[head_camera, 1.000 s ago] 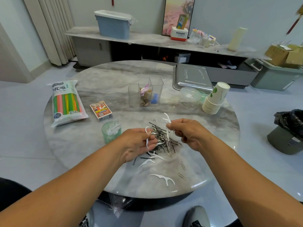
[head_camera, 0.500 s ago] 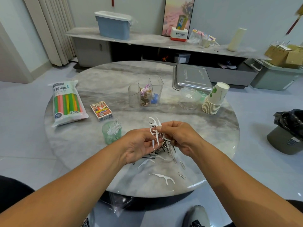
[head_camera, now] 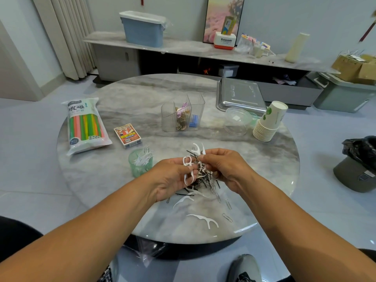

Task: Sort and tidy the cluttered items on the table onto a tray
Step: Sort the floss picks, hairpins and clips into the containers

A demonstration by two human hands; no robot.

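My right hand point(head_camera: 224, 169) has carried 2 floss picks point(head_camera: 198, 149) across to my left hand point(head_camera: 173, 178), which 1 second ago pinched only 1; both hands now pinch white picks, fingers curled, directly above the tangled pile of hairpins and paper clips point(head_camera: 205, 180). By my judgement the bundle is nearly ready for the green cup point(head_camera: 140, 163), already holding picks. Loose on the table point(head_camera: 122, 98): about 3 picks, 1 of them point(head_camera: 203, 219) near the edge. 1 steel tray point(head_camera: 241, 94) waits bare, 1 clear organiser point(head_camera: 183, 115) before it.
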